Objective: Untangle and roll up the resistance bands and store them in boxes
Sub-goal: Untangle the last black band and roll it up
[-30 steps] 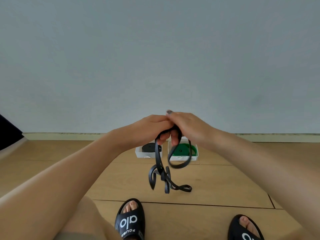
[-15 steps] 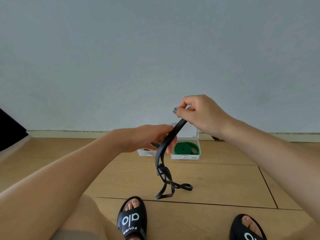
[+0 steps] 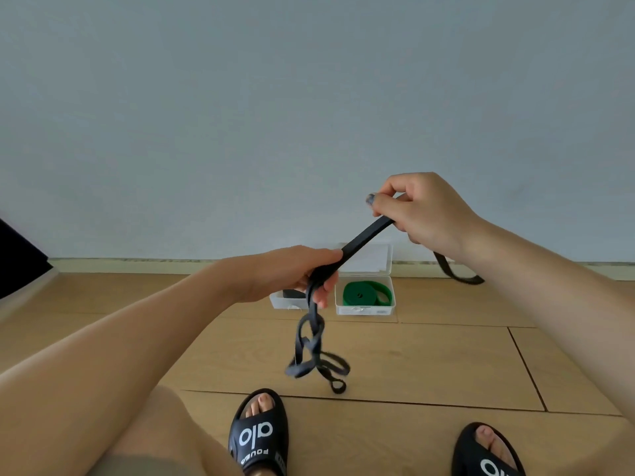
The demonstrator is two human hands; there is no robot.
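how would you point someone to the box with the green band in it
Follow the pale wall down to the wooden floor; two small clear plastic boxes sit side by side there. Take the right-hand clear box with its lid open, just right of the left hand. It holds a rolled green resistance band; the neighbouring clear box holds something black.

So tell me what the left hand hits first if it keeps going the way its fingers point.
Likely the green band's box: the left hand points forward-right toward it. Depth is unclear, so it could pass above the box.
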